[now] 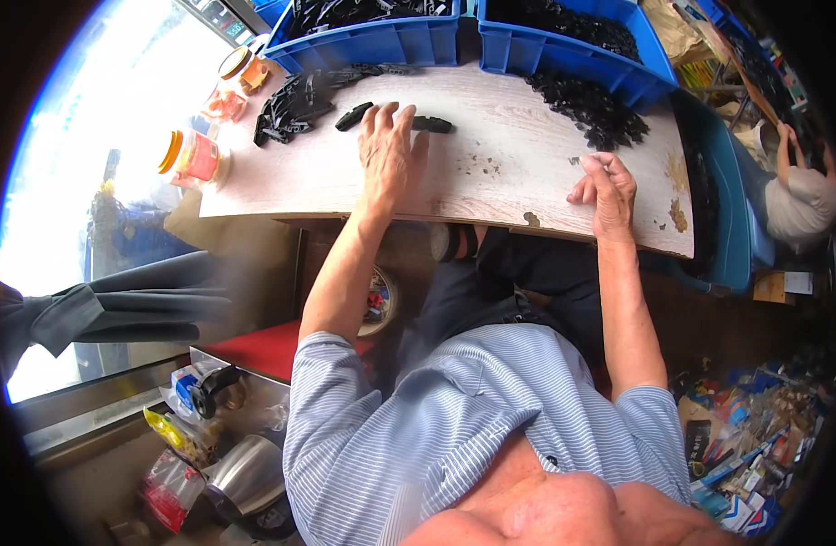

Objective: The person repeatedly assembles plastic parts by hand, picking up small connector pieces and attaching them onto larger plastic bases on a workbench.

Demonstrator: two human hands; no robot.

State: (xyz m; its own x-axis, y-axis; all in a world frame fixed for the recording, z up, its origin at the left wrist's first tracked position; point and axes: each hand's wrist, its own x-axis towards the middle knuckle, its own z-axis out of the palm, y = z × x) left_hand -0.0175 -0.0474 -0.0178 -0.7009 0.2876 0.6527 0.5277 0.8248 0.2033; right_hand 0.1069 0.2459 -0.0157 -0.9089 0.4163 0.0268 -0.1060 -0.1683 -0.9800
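Matt wood-grain tabletop (491,173), black plastic parts (591,109)

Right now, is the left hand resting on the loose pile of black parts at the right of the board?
No: the left hand lies flat by two long black pieces, away from the loose pile.

A short black plastic piece (354,116) lies on the pale wooden board in the upper middle of the frame, slanted, just left of the fingertips. A second black piece (433,125), much the same shape, lies flatter on the other side of those fingers, its left end hidden beneath them. Further left, towards the upper left of the frame, a stack of black parts (295,105) sprawls in a curved, fanned heap. In the upper right, a loose pile of small black parts (592,109) spreads over the board, glossy and jumbled, too tangled to tell single shapes.
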